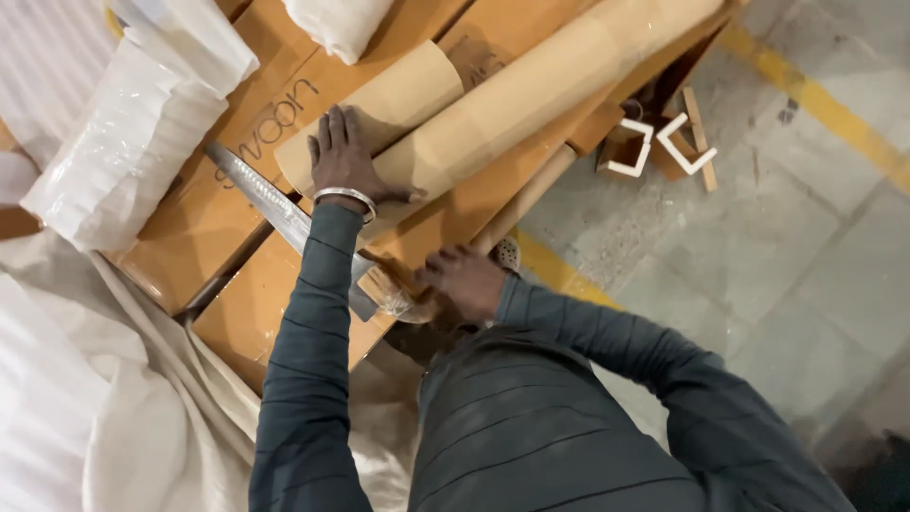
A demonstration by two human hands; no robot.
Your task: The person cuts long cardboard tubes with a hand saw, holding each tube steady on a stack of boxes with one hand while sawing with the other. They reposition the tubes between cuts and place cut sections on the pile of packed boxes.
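A: Head view first: what sits under the hands?

B: A long roll of brown kraft paper (493, 114) lies across flattened orange-brown cardboard sheets (256, 303). Its long axis runs from the lower left, near the person's body, up to the upper right corner of the picture. A 2nd, shorter brown paper roll (403, 95) lies just beside it on the left, touching it.

A: Which hand is nearer the long roll?

B: The left hand (343, 156). It lies flat, palm down, across the near end where the 2 rolls meet, fingers spread wide and pointing up the picture, nothing closed in them. A silver bangle (346, 197) rings the wrist, and the grey ribbed sleeve (313, 313) reaches straight up from the body.

A: And the right hand?

B: The right hand (464, 282) is lower, close to the body, at the edge of the cardboard. Its fingers curl narrowly around something small and brownish with a bit of clear film (398, 301); I cannot tell what it is. The long roll lies above and to the right of those fingers, a little apart.

A: Anything else around?

B: A long steel ruler (270, 204) runs diagonally under the left forearm. White plastic-wrapped bundles (123, 142) lie to the left, pale cloth (123, 408) below them. On the grey concrete floor (758, 246) to the right are 2 white angle pieces (664, 147) and a yellow painted line (815, 100).
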